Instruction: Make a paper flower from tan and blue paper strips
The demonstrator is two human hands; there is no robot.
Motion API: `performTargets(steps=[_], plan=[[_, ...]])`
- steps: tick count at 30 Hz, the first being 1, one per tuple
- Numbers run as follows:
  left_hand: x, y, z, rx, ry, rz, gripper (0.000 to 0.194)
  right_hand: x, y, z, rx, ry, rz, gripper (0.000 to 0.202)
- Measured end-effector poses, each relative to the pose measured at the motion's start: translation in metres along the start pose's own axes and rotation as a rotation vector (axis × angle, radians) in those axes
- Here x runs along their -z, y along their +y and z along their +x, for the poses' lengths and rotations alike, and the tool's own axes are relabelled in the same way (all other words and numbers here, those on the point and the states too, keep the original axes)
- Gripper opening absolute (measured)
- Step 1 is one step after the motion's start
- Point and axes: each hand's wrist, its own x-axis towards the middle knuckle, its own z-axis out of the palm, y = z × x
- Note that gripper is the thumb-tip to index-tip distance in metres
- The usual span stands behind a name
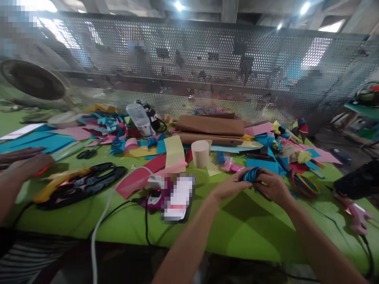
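Note:
Over the front of the green table [225, 232], my two hands meet around a small blue coil of what looks like rolled paper strip [251, 174]. My left hand [231, 184] pinches the coil from the left. On its other side, my right hand [274, 188] has its fingers curled against it; the fingertips are partly hidden. Just behind my hands lie blue paper pieces [260, 163] and a crumpled pink piece [232, 165]. A cream paper cylinder [200, 154] stands upright to the left of them. Coloured rings [304, 185] rest to the right of my right hand.
A phone [179, 199] lies by a magenta power strip [154, 201] with cables. A pink glue gun [357, 217] sits at right. Brown folded sheets [210, 128] lie behind. At left are another person's hands [29, 165], a yellow-black tool [65, 187] and scissors [86, 154].

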Motion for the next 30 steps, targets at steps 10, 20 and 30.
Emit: performTargets(steps=[10, 20, 30], plan=[[-0.001, 0.004, -0.002, -0.013, -0.017, 0.000, 0.076, 0.000, 0.001, -0.001, -0.008, 0.015, 0.004, 0.013], [0.001, 0.006, -0.006, -0.060, -0.031, 0.094, 0.062, 0.002, -0.002, 0.000, -0.001, 0.004, 0.000, 0.016], [0.002, 0.005, -0.005, -0.035, -0.037, 0.071, 0.063, 0.002, -0.003, -0.001, 0.022, -0.009, -0.013, 0.016]])
